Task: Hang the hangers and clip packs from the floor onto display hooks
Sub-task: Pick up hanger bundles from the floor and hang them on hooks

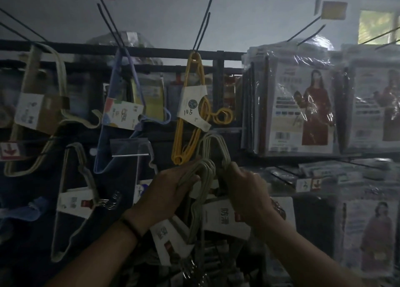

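My left grip (171, 189) is clamping on the first grey hanger pack (204, 163). My right grip (246, 191) is clamping on the second grey hanger pack (225, 153). Both are just under the yellow hangers (176, 139) on the display hook (203, 24).

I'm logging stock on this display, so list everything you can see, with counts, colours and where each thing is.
yellow hanger bundle: one, yellow, on centre hook
blue hanger bundle: one, blue, hook left of the yellow one
cream hanger bundle: one, cream, far left
pale hanger bundle: one, pale grey, lower left
grey hanger bundles: two, grey, held low centre
garment packs: several, clear-wrapped, right side
display hooks: several, dark, along the top
left hand: grips one grey bundle
right hand: grips the other
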A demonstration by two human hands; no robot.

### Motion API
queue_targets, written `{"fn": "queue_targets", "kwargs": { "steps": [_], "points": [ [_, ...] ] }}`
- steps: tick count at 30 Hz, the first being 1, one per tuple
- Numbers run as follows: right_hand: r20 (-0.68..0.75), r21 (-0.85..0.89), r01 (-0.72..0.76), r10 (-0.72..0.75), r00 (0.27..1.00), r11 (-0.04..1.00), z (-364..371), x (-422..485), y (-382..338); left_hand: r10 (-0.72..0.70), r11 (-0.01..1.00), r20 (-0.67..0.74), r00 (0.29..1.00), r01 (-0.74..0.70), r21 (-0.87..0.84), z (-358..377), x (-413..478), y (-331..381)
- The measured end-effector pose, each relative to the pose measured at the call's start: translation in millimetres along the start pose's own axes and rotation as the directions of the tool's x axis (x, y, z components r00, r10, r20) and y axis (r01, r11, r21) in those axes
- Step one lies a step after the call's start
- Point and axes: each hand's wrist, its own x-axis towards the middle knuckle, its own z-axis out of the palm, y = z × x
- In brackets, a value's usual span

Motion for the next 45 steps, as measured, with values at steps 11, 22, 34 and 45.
{"fn": "queue_targets", "kwargs": {
  "steps": [11, 22, 34, 45],
  "points": [
    [0.054, 0.044, 0.047, -0.049, 0.997, 0.998, 26, 12, 20, 0.029, 0.999, -0.088, 0.996, -0.031, -0.022, 32, 10, -16],
    [0.078, 0.380, -0.042, 0.013, 0.997, 0.924, 17, 4, 13, 0.023, 1.000, -0.130, 0.991, -0.020, 0.025, 31, -6, -10],
    [0.111, 0.376, -0.094, 0.055, 0.992, 0.922, 14, 0, 13, -0.004, 1.000, -0.119, 0.993, 0.004, -0.002, 33, -6, -8],
    [0.146, 0.155, -0.131, 0.108, 0.983, 0.979, 31, -10, 14, -0.054, 0.998, 0.008, 0.999, 0.054, -0.026, 51, -18, -17]
  ]
}}
